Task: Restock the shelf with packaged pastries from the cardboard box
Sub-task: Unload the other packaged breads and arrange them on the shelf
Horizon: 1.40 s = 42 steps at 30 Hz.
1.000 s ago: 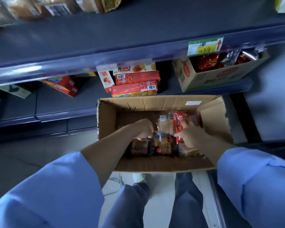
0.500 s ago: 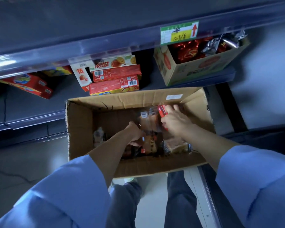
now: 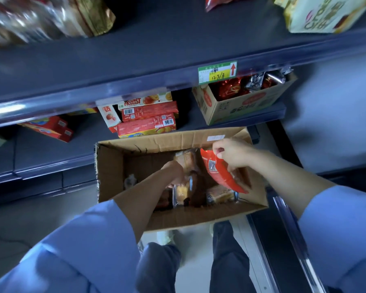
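Nearest are 2 light blue sleeves and dark trouser legs [image 3: 226, 261] standing on the pale floor [image 3: 30, 225]. The cardboard box [image 3: 199, 216] sits open just ahead of the legs, its flaps up, with bare cardboard showing across its left half.

The left hand [image 3: 174, 173] reaches down into the middle of the box, its grip closed around a clear-wrapped pastry [image 3: 181, 190]. More clear-wrapped pastries [image 3: 219, 196] lie on the box bottom at the right, and another leans by the far wall.

The right hand [image 3: 234, 154] is raised at the box's far right edge, its grip pinching the top of a red packet [image 3: 222, 172] that hangs tilted above the pastries, just inside the right wall. A white label [image 3: 216, 138] is stuck on the far wall beside that hand.

Beyond the box, the low shelf [image 3: 51, 157] has open room at its left and centre. On it are stacked red cartons [image 3: 148, 119], the top one reading "FRUIAST", and 2 red cartons [image 3: 51, 129] lie well apart to the left. To the right stands an open display carton [image 3: 241, 108] of red and silver foil packs.

The shelf above [image 3: 135, 85] carries a green and yellow price tag [image 3: 217, 72] with a red arrow; its handwriting is hard to read. Its surface is bare across the middle, with blurred bags [image 3: 40, 17] at left and a pale box [image 3: 321, 13] at right.
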{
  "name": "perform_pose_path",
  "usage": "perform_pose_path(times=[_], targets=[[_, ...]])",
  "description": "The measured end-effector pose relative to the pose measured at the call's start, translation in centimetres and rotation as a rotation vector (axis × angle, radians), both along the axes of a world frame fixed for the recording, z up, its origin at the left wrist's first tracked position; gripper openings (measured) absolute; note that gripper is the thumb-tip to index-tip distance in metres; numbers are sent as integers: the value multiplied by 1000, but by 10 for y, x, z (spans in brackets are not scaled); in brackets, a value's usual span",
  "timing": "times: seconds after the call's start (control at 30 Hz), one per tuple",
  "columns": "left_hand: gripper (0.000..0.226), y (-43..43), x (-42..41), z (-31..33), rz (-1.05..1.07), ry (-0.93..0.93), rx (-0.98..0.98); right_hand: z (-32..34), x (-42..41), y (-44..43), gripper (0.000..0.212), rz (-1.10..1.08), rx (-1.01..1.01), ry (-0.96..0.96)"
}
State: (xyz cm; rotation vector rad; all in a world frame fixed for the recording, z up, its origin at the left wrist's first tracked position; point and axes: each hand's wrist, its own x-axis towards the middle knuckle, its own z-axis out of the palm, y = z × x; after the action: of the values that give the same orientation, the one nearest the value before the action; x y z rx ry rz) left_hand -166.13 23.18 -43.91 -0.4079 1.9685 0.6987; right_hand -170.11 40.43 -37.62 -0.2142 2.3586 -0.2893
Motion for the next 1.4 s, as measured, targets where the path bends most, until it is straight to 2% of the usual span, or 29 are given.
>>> perform_pose_path(times=[0.13, 0.3, 0.37, 0.47, 0.57, 0.63, 0.7, 0.87, 1.07, 1.17, 1.4], targets=[[33, -12, -9, 39, -48, 99, 30, 44, -8, 6, 20, -173, -160, -160], [16, -25, -18, 112, -10, 75, 130, 106, -17, 17, 23, -318, -337, -281], [22, -32, -22, 139, -21, 93, 126, 133, -19, 15, 21, -327, -361, -223], [29, -38, -27, 179, -36, 162, 145, 178, -24, 4, 17, -261, -312, -11], [24, -38, -34, 213, -52, 239, 173, 217, -32, -4, 11, -224, -291, 163], [29, -38, -39, 234, -55, 279, 185, 240, -40, -7, 19, -233, -275, 249], [30, -38, -45, 252, -62, 307, 197, 256, -51, -8, 24, -317, -284, 297], [14, -41, -55, 290, -3, 394, 204, 265, -87, 2, 21, -766, -460, 382], [11, -52, -69, 315, 124, 479, 199, 258, -118, 27, 24, -985, -702, 179], [21, -52, -74, 322, 210, 507, 236, 254, -132, 34, 22, -1074, -825, 65], [17, -41, -88, 318, 386, 573, 267, 241, -158, 39, 31, -1207, -963, -58]])
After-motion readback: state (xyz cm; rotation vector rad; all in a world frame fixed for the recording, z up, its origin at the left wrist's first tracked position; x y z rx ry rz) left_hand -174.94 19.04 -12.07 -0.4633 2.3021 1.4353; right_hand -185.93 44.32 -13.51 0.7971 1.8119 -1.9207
